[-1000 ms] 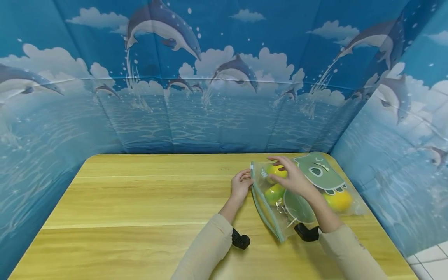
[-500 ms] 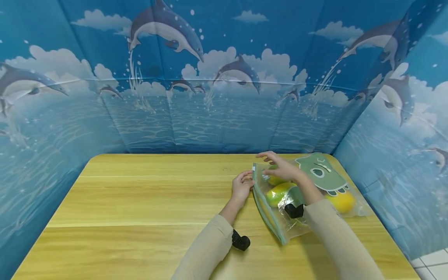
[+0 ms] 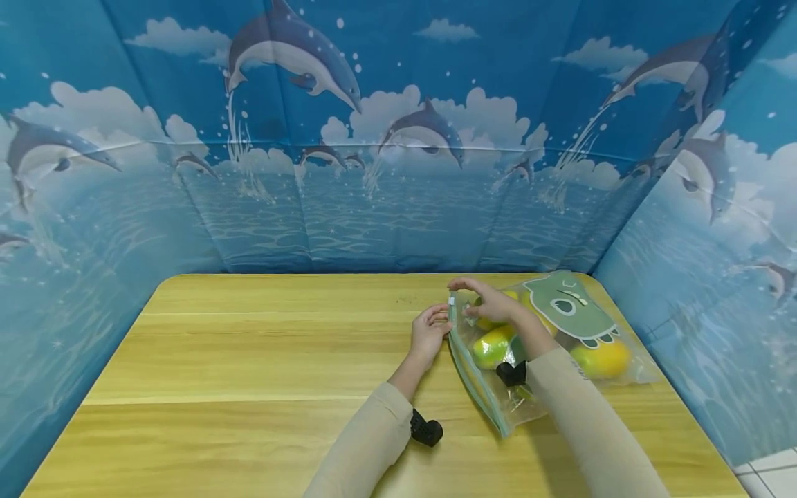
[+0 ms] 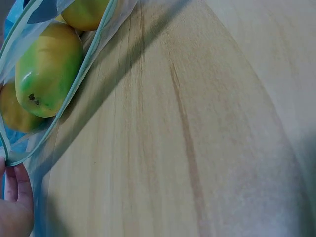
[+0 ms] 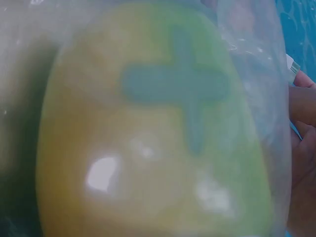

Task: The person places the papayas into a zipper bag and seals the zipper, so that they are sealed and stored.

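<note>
A clear zip bag (image 3: 535, 411) with a green dinosaur print lies at the table's right end. Several yellow-green fruits, mango-like (image 4: 49, 69), are inside it, and its green-edged mouth gapes in the left wrist view. My left hand (image 3: 428, 337) pinches that edge near the far corner; in the left wrist view its fingers (image 4: 23, 185) meet the rim from below. My right hand (image 3: 495, 303) reaches over the bag with thumb and forefinger spread around the same corner. In the right wrist view a fingertip (image 5: 305, 79) is right at the white slider (image 5: 291, 66).
The wooden table (image 3: 249, 360) extends to the left of the bag. A blue dolphin-print curtain (image 3: 398, 207) hangs behind the table and along both sides. Black wrist cameras, such as the left one (image 3: 426, 429), hang under both sleeves.
My right hand has moved left over the bag, from above the fruit to the corner with the slider. The left hand keeps its hold on the edge.
</note>
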`<state>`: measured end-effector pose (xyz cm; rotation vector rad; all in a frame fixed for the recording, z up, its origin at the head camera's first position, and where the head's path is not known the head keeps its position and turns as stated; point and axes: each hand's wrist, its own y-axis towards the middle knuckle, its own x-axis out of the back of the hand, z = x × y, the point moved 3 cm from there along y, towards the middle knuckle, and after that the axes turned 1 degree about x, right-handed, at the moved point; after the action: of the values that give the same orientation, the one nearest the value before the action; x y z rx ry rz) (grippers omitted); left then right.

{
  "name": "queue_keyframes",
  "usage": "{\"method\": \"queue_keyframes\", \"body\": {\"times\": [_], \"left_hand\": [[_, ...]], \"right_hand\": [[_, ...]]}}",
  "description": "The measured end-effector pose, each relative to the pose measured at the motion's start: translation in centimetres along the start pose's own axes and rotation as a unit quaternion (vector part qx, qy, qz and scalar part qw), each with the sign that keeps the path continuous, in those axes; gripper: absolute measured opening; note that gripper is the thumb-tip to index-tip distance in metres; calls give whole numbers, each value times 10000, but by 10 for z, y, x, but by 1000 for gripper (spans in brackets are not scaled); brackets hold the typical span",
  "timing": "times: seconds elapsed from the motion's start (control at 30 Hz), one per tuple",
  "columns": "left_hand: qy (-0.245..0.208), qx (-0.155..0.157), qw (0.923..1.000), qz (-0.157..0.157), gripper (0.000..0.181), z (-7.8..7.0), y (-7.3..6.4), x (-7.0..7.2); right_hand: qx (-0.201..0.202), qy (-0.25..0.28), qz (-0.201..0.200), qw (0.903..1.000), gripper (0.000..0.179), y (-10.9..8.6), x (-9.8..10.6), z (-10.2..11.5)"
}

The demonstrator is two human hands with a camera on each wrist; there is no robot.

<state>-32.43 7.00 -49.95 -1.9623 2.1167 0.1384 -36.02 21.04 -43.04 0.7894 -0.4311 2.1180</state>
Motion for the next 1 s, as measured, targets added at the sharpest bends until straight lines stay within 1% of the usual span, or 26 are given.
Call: {"method": "queue_keyframes", "body": {"times": [0.13,0.23,0.33,0.5,0.57,0.7,0.77,0.83,0.93,1.0], "left_hand": [[9,-49,10000,76,33,-3,1,3],[23,-42,10000,86,34,-4,3,5],[-31,-11,9999,132,34,-3,4,8],[-60,-43,9992,396,34,-18,-2,12],[-11,-106,9990,429,34,-23,-5,11],[226,-237,9983,479,32,-16,0,11],[462,-371,9970,493,30,-12,5,10],[676,-470,9954,484,27,-9,10,10],[946,-644,9924,460,26,-10,14,9],[1026,-710,9912,436,26,-12,17,7]], "right_hand": [[-156,-14,-80,9998,53,4,-2,0],[-239,99,-209,9994,52,6,-2,-1],[-167,244,-410,9987,48,7,-2,-3],[-51,316,-712,9969,35,7,-2,-4],[-47,295,-832,9961,31,5,-2,-3],[-170,361,-1024,9939,28,4,-2,-4],[-259,377,-1073,9932,27,3,-2,-5],[-265,372,-1099,9929,27,3,-2,-6],[-256,310,-1125,9928,27,3,-2,-6],[-260,299,-1143,9927,27,3,-2,-6]]}}
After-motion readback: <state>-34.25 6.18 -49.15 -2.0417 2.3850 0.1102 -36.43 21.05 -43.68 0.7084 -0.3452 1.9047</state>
